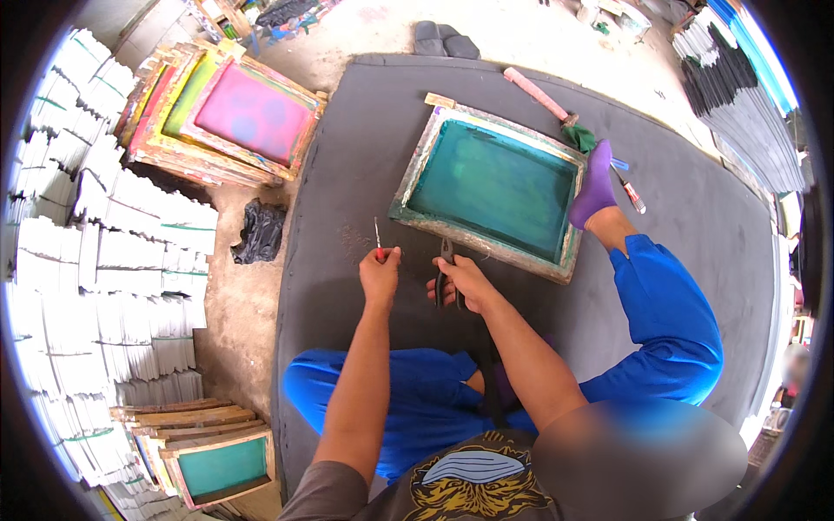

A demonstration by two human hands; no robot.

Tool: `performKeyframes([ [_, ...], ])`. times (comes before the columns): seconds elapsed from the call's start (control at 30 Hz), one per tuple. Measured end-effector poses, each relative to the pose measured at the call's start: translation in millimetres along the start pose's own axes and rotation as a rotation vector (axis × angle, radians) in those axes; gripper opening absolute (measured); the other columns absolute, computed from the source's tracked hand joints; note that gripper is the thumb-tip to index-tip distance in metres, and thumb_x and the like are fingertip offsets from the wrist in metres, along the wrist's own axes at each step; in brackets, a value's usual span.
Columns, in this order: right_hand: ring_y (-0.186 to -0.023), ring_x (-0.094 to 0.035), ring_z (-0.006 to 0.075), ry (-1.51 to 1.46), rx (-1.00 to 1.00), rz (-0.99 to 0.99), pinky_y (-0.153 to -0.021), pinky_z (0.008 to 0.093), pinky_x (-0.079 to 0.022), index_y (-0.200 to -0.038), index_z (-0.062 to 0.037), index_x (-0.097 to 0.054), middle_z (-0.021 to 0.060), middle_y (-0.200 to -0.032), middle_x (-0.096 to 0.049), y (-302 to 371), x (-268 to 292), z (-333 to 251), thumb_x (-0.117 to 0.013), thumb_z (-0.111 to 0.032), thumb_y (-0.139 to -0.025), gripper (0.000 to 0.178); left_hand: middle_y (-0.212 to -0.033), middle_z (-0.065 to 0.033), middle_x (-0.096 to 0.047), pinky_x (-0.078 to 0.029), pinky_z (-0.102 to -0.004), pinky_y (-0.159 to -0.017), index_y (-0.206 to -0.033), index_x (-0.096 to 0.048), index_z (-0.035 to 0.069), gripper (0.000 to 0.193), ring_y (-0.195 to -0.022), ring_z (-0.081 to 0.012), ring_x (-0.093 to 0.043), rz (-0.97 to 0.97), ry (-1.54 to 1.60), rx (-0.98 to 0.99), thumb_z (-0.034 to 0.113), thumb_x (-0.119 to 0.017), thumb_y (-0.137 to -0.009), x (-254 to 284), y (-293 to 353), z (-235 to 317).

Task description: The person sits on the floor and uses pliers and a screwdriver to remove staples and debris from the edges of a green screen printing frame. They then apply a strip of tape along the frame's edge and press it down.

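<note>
My left hand [380, 276] is closed around the red handle of a small screwdriver [378, 233], its thin shaft pointing away from me. In my right hand [466, 282] is a pair of pliers [445, 253] with black handles. The jaws reach up to the near edge of a wooden screen-printing frame [486, 242]; whether they grip anything there I cannot tell. Teal mesh [495, 187] fills the frame, which lies flat and tilted on a dark mat. My foot in a purple sock [594, 185] presses against its right side.
Beyond the frame lie a pink roll [534, 93], a green cloth [579, 136] and a red-and-white handled tool [634, 195]. Stacked colourful frames [252, 113] stand at left, with a black plastic bag [259, 231] below. White bundles [130, 260] line the left; more frames [223, 470] stand lower left.
</note>
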State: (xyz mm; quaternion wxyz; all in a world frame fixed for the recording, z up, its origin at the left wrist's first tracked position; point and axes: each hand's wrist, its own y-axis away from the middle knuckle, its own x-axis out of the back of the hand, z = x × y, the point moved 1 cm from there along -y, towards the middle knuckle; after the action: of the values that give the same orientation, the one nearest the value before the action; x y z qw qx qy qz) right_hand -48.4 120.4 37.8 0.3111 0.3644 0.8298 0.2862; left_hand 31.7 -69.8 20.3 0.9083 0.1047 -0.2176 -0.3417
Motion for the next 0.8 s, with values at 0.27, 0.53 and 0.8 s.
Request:
performKeyframes([
  [0.27,-0.087,-0.077,0.0312,-0.188,-0.011,0.091,-0.069,0.0427,-0.062,-0.141,-0.0042,-0.049,0.0214,-0.107,-0.072,-14.3,4.7,-3.0,-0.052,-0.035,-0.112,0.043,-0.072,-0.0032,-0.065,-0.041,-0.0309,-0.05,-0.087,-0.072,0.001,0.033,-0.053,-0.0112,-0.053,-0.122,-0.198,-0.044,0.033,-0.08,-0.094,30.0,-25.5,4.8],
  [0.53,-0.091,-0.077,0.0307,-0.193,-0.019,0.061,-0.071,0.0422,-0.062,-0.153,-0.0058,-0.045,0.0212,-0.107,-0.073,-13.0,3.0,-7.7,-0.046,-0.035,-0.114,0.049,-0.071,-0.0023,-0.064,-0.043,-0.0296,-0.059,-0.089,-0.071,0.0,0.034,-0.062,-0.0105,-0.055,-0.214,-0.005,0.221,0.032,-0.079,-0.095,38.1,-20.9,37.6],
  [0.8,-0.09,-0.076,0.0297,-0.243,-0.007,0.14,-0.07,0.042,-0.062,-0.151,-0.0065,-0.047,0.0201,-0.103,-0.073,-13.6,-3.4,-4.1,-0.045,-0.035,-0.114,0.047,-0.069,-0.0055,-0.065,-0.047,-0.0334,-0.061,-0.087,-0.072,-0.001,0.036,-0.062,-0.0139,-0.059,-0.251,-0.161,-0.044,0.033,-0.078,-0.095,16.2,-21.7,35.4],
])
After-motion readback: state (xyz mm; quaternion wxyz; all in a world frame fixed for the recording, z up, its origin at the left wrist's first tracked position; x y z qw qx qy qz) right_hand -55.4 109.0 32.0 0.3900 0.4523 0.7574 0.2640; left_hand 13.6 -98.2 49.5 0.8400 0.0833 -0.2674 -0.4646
